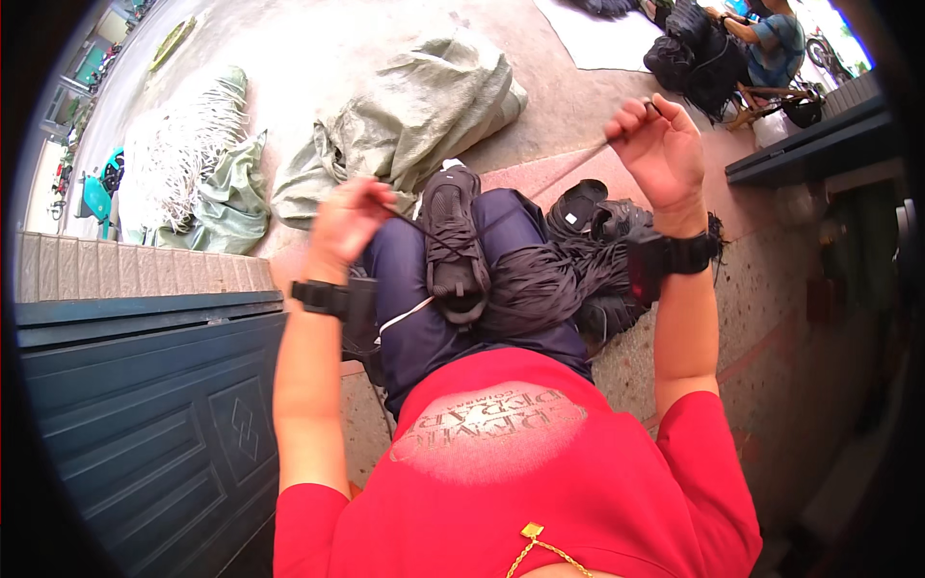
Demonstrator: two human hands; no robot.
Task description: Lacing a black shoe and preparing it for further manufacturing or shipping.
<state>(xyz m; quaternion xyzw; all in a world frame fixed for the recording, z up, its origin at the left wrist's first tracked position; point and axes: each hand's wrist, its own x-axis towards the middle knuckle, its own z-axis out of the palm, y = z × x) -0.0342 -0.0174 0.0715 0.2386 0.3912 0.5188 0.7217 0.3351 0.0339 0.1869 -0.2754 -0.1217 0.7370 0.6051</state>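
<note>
Black shoe sits on my lap between my thighs, top side up, white tag-like bit at its far end, opening side toward me. A dark lace runs from it both ways, out to my two hands.

Left hand: up and left of the shoe, motion-blurred. Fingers curled in, nearly closed, lace pinched at the tips. Exact finger placement: can't tell.

Right hand: raised higher, well apart from the shoe, palm partly showing. Thumb and index closed on the other lace length, remaining fingers loosely bent. Lace angles down from it to the shoe.

Bundle of black laces lies across my right thigh, just beside the shoe. More black shoes are piled beyond it on my right, partly overlapped by the bundle.

On me: navy trousers, red shirt, black band on each wrist.

Floor ahead: crumpled grey-green sack, near my knees. Farther left, a heap of white laces on a second greenish sack.

Blue door panel at my left. Top right, well apart: a co-worker, seated near a dark pile.
</note>
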